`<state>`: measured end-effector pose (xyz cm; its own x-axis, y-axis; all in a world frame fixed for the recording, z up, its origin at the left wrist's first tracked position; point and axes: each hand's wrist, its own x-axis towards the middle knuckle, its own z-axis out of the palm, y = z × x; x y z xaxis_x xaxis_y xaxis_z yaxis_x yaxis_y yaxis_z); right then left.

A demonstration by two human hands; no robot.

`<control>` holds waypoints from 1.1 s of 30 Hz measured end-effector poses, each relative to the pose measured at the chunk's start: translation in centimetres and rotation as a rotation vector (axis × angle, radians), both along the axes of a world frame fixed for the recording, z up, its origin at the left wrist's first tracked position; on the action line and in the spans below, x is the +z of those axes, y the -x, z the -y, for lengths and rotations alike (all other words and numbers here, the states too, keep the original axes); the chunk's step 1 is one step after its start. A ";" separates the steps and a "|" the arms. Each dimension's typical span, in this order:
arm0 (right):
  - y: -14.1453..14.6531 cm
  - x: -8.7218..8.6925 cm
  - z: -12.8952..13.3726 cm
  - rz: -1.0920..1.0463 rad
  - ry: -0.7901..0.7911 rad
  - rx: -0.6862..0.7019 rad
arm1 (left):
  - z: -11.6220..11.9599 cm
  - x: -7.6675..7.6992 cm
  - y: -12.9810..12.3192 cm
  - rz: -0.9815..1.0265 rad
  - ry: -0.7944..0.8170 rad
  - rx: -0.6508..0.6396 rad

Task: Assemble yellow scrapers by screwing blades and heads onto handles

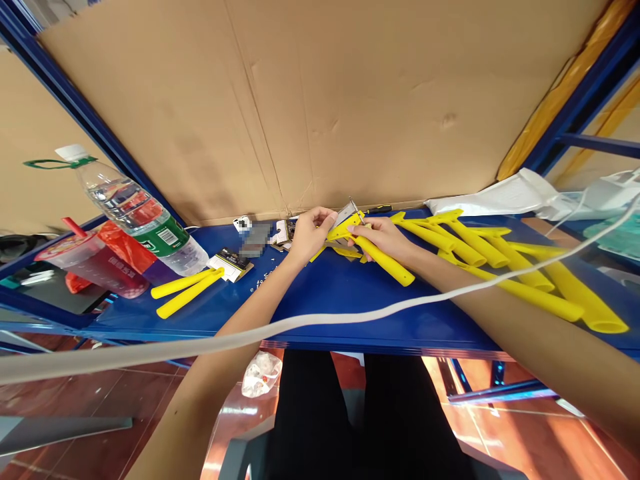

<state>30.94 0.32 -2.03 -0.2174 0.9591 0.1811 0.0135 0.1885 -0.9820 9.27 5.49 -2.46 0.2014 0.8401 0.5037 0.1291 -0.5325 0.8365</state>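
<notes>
Near the middle of the blue table, my left hand [314,232] is closed in a pinch at a flat grey metal blade [344,215], beside the head of a yellow handled piece [387,261]. My right hand [381,237] has its fingers wrapped round that piece near its head, and a thin metal pin or screw [356,210] stands up there. The tubular handle slants down to the right, below my right hand. More yellow parts [345,251] lie just under both hands. Several yellow handles [475,248] are laid out to the right, partly behind my right forearm.
On the left are a water bottle [150,213], a red drink cup [95,263], two yellow handles [187,292] and a black-and-white card [230,265]. A white cable [310,321] crosses in front of both forearms. Cardboard [350,100] stands behind; a white packet [495,195] lies back right.
</notes>
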 end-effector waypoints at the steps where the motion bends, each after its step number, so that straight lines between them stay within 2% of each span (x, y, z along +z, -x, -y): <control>1: 0.0 0.1 0.1 0.003 0.013 -0.005 | 0.0 -0.1 -0.1 0.028 0.003 0.006; 5: 0.1 0.1 0.2 0.012 0.034 -0.018 | 0.2 -0.2 -0.5 0.060 0.008 0.004; 12: 0.2 -0.5 -0.1 -0.022 0.069 -0.048 | 0.5 -0.5 -1.1 -0.086 0.010 0.017; 22: 0.1 -0.8 -0.4 -0.023 0.072 -0.091 | 1.9 -0.1 -1.2 -0.197 -0.167 0.075; 25: 0.2 -0.6 -0.2 0.002 0.054 -0.113 | 2.2 0.0 -1.4 -0.188 -0.175 0.049; 28: 0.2 0.0 0.1 -0.007 0.017 -0.179 | 2.4 -0.1 -1.7 -0.080 -0.095 0.013; 30: -0.1 0.6 0.1 -0.058 -0.034 -0.271 | 2.5 -0.3 -2.0 0.007 -0.037 0.032; 33: -0.9 1.4 -0.2 -0.149 -0.137 -0.439 | 2.5 -0.8 -2.2 -0.056 -0.039 0.043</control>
<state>31.81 0.54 -0.61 0.2410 0.9196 0.3103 -0.0185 0.3241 -0.9459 11.49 2.98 -3.27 0.1946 0.8283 0.5254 0.1989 -0.5578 0.8058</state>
